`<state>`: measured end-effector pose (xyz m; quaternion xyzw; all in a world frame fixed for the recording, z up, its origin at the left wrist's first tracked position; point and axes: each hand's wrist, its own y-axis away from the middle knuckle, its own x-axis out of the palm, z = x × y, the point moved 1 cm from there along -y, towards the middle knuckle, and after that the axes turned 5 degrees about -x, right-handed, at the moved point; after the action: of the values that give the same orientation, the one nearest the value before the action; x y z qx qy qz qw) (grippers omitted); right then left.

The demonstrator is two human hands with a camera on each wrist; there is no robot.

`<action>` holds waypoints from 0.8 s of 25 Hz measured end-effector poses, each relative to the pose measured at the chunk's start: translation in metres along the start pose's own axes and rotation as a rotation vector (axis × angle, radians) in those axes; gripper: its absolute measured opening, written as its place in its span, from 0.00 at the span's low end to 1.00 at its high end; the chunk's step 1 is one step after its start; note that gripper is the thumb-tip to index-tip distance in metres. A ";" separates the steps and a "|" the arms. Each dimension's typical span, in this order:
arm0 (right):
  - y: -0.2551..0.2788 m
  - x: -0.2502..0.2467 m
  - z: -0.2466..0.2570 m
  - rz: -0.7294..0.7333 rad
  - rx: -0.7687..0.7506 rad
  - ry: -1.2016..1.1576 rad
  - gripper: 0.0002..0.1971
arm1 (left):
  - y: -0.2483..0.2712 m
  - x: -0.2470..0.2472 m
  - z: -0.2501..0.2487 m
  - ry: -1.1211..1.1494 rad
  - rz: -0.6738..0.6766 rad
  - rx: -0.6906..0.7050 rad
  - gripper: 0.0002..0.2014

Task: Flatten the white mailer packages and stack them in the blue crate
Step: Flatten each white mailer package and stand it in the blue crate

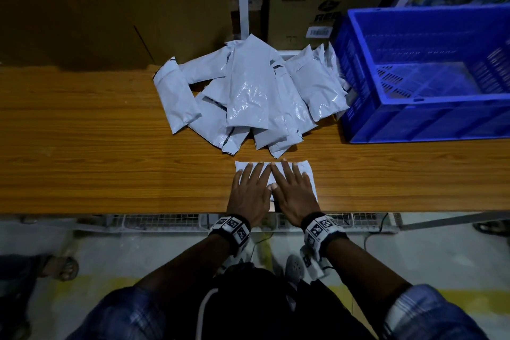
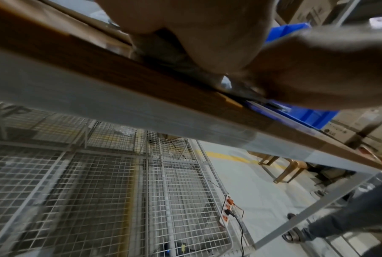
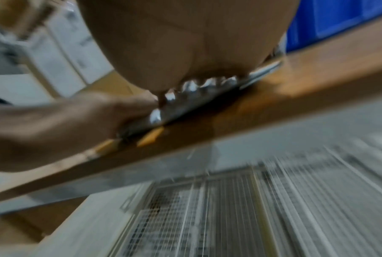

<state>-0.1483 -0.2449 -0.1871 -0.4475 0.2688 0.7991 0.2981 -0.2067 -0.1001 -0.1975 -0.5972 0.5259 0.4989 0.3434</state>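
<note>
Left hand point(image 1: 249, 194) and right hand point(image 1: 295, 196) (fingers straight) press 1 mailer point(image 1: 310, 178) onto wood-grain table point(image 1: 96, 160).

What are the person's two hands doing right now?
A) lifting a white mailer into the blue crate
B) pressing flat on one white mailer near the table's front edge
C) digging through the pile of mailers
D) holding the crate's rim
B: the left hand and right hand lie spread, side by side, on a single white plastic mailer on the wooden table.
</note>
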 end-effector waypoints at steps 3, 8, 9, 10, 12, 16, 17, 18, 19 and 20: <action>0.003 0.012 0.001 -0.047 0.022 0.043 0.27 | 0.003 0.002 0.003 0.061 0.029 0.020 0.29; 0.003 0.013 0.001 -0.067 0.020 0.074 0.27 | 0.001 -0.004 0.003 0.168 0.045 0.007 0.30; 0.002 0.013 0.002 -0.068 0.024 0.086 0.27 | 0.002 -0.006 0.005 0.159 0.027 0.007 0.31; 0.002 0.013 0.003 -0.068 0.034 0.101 0.27 | 0.003 -0.007 0.006 0.092 -0.005 0.010 0.31; 0.001 0.015 0.004 -0.060 0.053 0.109 0.28 | 0.005 -0.008 0.006 -0.042 -0.050 0.011 0.31; -0.001 0.012 -0.003 -0.007 0.010 0.038 0.28 | 0.011 -0.003 0.004 -0.012 -0.039 0.026 0.29; 0.000 0.009 -0.006 0.015 -0.009 -0.019 0.27 | 0.014 -0.001 0.006 0.009 -0.027 0.028 0.29; 0.000 0.005 -0.009 0.031 -0.022 -0.073 0.27 | 0.015 0.002 0.007 0.020 -0.028 0.031 0.29; 0.000 0.001 -0.012 0.036 -0.024 -0.104 0.27 | 0.016 0.004 0.007 0.026 -0.027 0.024 0.29; 0.002 -0.003 -0.012 0.016 -0.016 -0.098 0.27 | 0.015 0.004 0.008 0.034 -0.022 0.013 0.29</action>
<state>-0.1414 -0.2551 -0.1901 -0.4080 0.2509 0.8246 0.3011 -0.2233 -0.0969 -0.2020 -0.6090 0.5283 0.4816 0.3435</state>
